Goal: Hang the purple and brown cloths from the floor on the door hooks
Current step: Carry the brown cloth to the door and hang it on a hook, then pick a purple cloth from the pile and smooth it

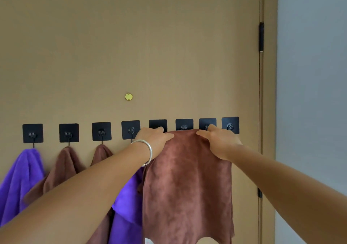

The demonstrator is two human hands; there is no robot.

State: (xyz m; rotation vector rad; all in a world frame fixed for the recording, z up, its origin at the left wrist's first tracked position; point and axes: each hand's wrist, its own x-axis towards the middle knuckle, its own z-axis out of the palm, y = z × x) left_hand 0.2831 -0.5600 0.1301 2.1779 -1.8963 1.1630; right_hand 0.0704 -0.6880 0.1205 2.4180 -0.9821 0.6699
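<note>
A row of several black square adhesive hooks [184,124] runs across the tan door [150,46]. Both my hands hold a brown cloth [187,183] spread by its top edge in front of the hooks right of centre. My left hand [155,140], with a silver bracelet on the wrist, pinches the left corner; my right hand [220,140] pinches the right corner. From the far-left hook hangs a purple cloth [20,176]. Two brown cloths [63,166] hang from the hooks beside it, and another purple cloth [127,206] hangs partly behind my left forearm.
A small brass disc [128,96] sits on the door above the hooks. The rightmost hook [230,125] is bare. Black hinges [261,37] line the door's right edge, with a pale grey wall [309,93] beyond the frame.
</note>
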